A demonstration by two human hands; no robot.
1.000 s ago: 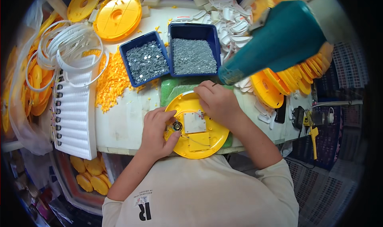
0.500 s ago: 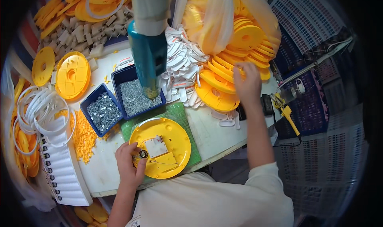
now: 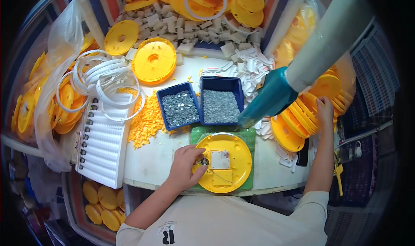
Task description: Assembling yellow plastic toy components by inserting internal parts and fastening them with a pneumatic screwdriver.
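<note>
A round yellow housing lies on a green mat at the table's front edge. Inside it are a white square box with thin wires and a small round black part. Thumb and index finger of my left hand close around that black part at the housing's left side. My right hand reaches to a leaning row of round yellow covers on the right. Its fingers are bent over the edge of one cover; their tips are partly hidden.
A teal power screwdriver hangs over the table. Behind the mat stand blue bins of small screws and small metal parts. Yellow plastic bits, white rings and a white ribbed tray lie left. A yellow soldering iron hangs right.
The view has swung left. My right hand has come down from above the yellow covers onto the edge of one. My left hand stays at the round black part.
</note>
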